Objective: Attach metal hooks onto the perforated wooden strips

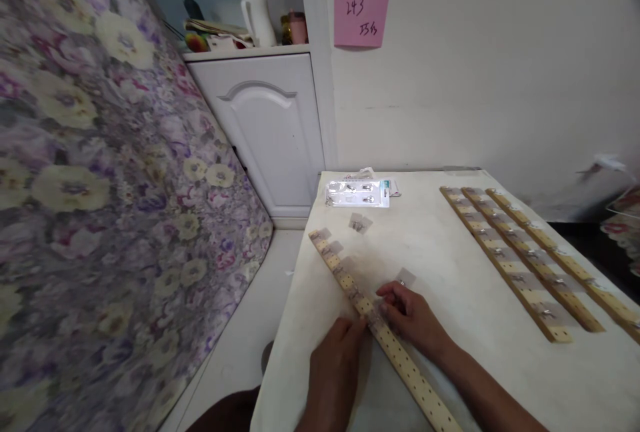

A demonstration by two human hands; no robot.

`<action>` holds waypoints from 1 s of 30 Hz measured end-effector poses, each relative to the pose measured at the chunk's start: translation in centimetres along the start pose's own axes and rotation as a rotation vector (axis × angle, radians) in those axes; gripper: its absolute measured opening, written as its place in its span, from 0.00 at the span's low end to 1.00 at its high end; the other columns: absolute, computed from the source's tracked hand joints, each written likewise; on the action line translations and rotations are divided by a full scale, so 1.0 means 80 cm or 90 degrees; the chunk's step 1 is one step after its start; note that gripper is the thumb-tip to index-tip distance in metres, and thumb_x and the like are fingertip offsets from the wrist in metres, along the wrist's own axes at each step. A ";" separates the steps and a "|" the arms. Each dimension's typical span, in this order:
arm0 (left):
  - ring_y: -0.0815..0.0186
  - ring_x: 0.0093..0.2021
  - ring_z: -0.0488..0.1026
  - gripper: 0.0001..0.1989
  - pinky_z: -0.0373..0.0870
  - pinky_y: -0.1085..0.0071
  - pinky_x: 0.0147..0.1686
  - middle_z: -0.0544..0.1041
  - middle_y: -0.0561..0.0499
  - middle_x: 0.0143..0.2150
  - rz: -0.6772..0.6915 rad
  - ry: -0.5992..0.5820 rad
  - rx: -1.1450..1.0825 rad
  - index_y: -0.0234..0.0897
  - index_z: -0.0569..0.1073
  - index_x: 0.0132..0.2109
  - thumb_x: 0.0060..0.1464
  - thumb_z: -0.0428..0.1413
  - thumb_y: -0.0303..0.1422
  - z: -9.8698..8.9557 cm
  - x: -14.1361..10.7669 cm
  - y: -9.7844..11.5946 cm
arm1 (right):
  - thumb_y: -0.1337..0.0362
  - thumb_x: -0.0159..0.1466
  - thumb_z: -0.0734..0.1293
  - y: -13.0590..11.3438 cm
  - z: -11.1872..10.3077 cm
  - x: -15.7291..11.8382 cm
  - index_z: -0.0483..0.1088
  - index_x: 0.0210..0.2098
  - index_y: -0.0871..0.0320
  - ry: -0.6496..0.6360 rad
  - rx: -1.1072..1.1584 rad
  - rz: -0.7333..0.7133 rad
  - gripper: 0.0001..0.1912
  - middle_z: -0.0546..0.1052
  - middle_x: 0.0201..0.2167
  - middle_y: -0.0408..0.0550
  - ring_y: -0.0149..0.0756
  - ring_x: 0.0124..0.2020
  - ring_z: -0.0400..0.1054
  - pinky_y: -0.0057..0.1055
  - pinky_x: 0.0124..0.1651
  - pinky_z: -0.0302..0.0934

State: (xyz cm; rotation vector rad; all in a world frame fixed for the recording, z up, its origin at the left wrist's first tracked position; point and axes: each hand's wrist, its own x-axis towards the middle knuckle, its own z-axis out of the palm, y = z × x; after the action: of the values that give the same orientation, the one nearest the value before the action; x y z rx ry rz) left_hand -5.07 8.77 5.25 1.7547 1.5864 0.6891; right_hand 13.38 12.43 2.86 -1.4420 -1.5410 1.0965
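A long, narrow wooden strip with rows of holes [405, 362] lies slantwise across the white-covered table. Small clear square pieces with metal hooks [345, 275] sit along its far half. My left hand [337, 362] grips the strip's left edge near its middle, thumb and fingertips closed against it. On the other side, my right hand [410, 315] has its fingers pinched at a clear hook piece [374, 320] on the strip; the fingers partly hide this piece. Just beyond my right hand rests a loose clear hook piece [406, 277], and further back lie more loose hook pieces [360, 222].
Three similar strips [505, 262] bearing hook pieces lie at the right. Clear blister packs [357, 193] rest by the table's back edge against the wall. A floral curtain [115, 185] hangs at the left, beside a white cabinet [270, 132] with a white jug [257, 17] on its shelf.
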 end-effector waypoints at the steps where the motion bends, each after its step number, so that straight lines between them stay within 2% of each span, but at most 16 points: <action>1: 0.64 0.36 0.73 0.13 0.65 0.71 0.35 0.76 0.53 0.36 0.017 -0.007 0.024 0.47 0.76 0.44 0.58 0.49 0.38 0.000 0.000 0.000 | 0.64 0.59 0.62 0.000 0.000 0.000 0.68 0.38 0.56 -0.003 -0.003 -0.001 0.08 0.68 0.23 0.40 0.31 0.25 0.62 0.27 0.29 0.57; 3: 0.64 0.37 0.73 0.13 0.65 0.71 0.35 0.76 0.53 0.37 0.030 -0.021 0.054 0.47 0.76 0.45 0.58 0.48 0.37 0.000 0.000 0.000 | 0.63 0.58 0.63 -0.002 0.001 -0.001 0.69 0.38 0.57 -0.006 -0.009 0.000 0.09 0.68 0.23 0.40 0.31 0.26 0.62 0.27 0.29 0.57; 6: 0.64 0.36 0.73 0.13 0.66 0.72 0.35 0.76 0.53 0.36 0.004 -0.026 0.028 0.45 0.76 0.43 0.58 0.48 0.39 -0.002 0.000 0.004 | 0.63 0.56 0.65 -0.004 0.003 -0.001 0.69 0.37 0.57 -0.002 -0.019 0.010 0.09 0.68 0.23 0.40 0.31 0.26 0.62 0.27 0.29 0.57; 15: 0.64 0.35 0.73 0.13 0.66 0.72 0.34 0.75 0.53 0.33 0.003 -0.005 -0.002 0.44 0.76 0.40 0.58 0.48 0.41 -0.003 -0.001 0.006 | 0.65 0.56 0.64 -0.010 0.004 -0.001 0.69 0.37 0.57 0.013 -0.030 0.007 0.08 0.69 0.24 0.40 0.32 0.27 0.63 0.28 0.30 0.58; 26: 0.64 0.31 0.72 0.15 0.64 0.73 0.29 0.75 0.53 0.29 -0.059 -0.005 -0.028 0.43 0.75 0.34 0.58 0.48 0.43 0.001 0.000 0.005 | 0.66 0.55 0.64 -0.007 0.005 0.000 0.69 0.36 0.57 0.015 -0.017 0.012 0.08 0.69 0.23 0.40 0.31 0.26 0.63 0.28 0.30 0.57; 30: 0.65 0.33 0.72 0.13 0.63 0.74 0.29 0.75 0.55 0.29 -0.043 0.000 -0.023 0.43 0.75 0.35 0.57 0.49 0.43 0.002 0.000 0.004 | 0.67 0.54 0.64 -0.007 0.006 0.002 0.69 0.34 0.57 0.014 -0.015 0.021 0.08 0.68 0.22 0.39 0.31 0.25 0.63 0.27 0.29 0.57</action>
State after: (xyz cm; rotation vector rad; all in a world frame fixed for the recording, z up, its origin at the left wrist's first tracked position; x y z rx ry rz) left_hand -4.74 8.75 5.43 1.6672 1.6156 0.6815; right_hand 12.74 12.57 3.24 -1.4958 -1.5236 1.0819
